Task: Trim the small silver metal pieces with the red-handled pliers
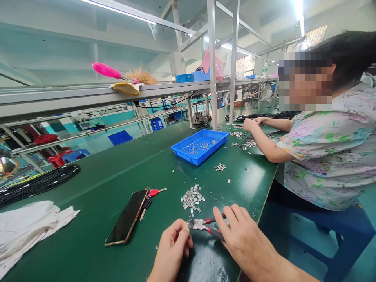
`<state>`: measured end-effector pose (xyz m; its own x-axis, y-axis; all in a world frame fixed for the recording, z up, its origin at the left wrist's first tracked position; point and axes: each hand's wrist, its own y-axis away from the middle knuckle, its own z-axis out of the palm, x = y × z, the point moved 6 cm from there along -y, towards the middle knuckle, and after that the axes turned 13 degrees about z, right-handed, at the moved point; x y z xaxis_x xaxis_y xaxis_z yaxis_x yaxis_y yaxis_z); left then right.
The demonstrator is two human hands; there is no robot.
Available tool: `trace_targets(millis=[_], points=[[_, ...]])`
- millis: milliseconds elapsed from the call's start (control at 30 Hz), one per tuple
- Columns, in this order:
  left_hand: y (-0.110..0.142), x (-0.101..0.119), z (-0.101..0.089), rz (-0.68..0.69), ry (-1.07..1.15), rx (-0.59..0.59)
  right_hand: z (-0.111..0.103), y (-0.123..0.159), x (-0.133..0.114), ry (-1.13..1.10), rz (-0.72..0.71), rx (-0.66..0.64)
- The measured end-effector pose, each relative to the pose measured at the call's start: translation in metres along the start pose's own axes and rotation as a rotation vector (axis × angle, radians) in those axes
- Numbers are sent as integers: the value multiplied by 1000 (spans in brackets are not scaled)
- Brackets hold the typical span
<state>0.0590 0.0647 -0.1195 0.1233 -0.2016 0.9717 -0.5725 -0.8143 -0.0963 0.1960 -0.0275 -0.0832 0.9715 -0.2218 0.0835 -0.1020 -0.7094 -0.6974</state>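
My right hand (243, 239) is closed around red-handled cutting pliers (205, 226), whose jaws point left over the green table (96, 203). My left hand (173, 246) is pinched at the jaw tips on a tiny metal part too small to make out. Just beyond the pliers lies a pile of small silver metal pieces (192, 197). A blue plastic tray (199, 145) holding more silver pieces stands farther back in the middle of the table.
A black phone (127, 217) and keys with a red fob (152, 192) lie left of my hands. White cloth (26, 229) and black cables (38, 182) are at far left. A seated co-worker (323, 149) handles more pieces (243, 144) at right.
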Motion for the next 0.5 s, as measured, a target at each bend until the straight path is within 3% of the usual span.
trace_targets(millis=[333, 500], points=[[6, 2, 2, 51, -101, 33, 6, 8, -1, 47, -46, -47], [4, 2, 1, 39, -69, 35, 5, 9, -3, 73, -14, 19]])
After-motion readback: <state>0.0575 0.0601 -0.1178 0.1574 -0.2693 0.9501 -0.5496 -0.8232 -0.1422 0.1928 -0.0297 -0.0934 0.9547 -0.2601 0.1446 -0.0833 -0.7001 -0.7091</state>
